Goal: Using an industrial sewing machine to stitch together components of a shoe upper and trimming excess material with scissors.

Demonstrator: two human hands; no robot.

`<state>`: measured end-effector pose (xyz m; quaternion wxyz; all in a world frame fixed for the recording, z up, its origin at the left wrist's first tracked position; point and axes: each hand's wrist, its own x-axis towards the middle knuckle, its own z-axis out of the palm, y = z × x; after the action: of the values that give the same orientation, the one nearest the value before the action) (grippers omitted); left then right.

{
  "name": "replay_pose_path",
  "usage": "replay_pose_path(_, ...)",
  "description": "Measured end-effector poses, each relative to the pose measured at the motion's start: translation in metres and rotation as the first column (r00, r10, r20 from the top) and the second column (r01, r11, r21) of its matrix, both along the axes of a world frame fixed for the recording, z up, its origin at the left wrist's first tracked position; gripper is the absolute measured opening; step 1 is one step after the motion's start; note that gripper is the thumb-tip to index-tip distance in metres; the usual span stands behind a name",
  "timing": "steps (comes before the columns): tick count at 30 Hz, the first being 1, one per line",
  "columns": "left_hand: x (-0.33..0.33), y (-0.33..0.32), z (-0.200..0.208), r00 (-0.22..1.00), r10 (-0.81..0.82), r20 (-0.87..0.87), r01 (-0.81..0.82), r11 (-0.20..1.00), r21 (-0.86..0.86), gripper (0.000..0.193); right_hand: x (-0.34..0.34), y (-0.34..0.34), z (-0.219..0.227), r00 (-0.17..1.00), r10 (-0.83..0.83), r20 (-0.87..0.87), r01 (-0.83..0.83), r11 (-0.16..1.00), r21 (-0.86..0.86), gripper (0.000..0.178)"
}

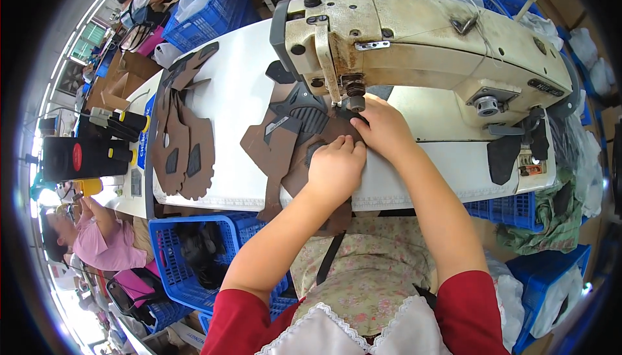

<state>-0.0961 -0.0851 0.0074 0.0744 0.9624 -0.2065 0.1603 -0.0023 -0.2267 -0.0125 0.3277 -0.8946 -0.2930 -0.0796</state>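
Note:
A brown shoe upper (272,147) with black and grey overlays lies on the white sewing table, its near end hanging over the front edge. Part of it runs under the needle area of a cream sewing machine (414,37). My left hand (337,165) is closed on the upper just in front of the needle, fingers curled down. My right hand (383,128) is beside the presser foot (337,101), thumb and fingers closed at a black part of the upper; some of its fingers are hidden by the machine head.
Several brown upper pieces (184,141) with black patches lie at the left of the table. A loose black piece (504,160) rests at the right. Blue crates (194,225) stand below and behind the table. Another person (107,235) sits at the far left.

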Motion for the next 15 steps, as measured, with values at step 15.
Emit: replay_pose_path(15,0.003,0.022,0.006,0.977,-0.204,0.055,0.200,0.978,0.065,0.028,0.002,-0.002,0.005,1.000,0.013,-0.023,-0.012,0.998,0.060,0.029)
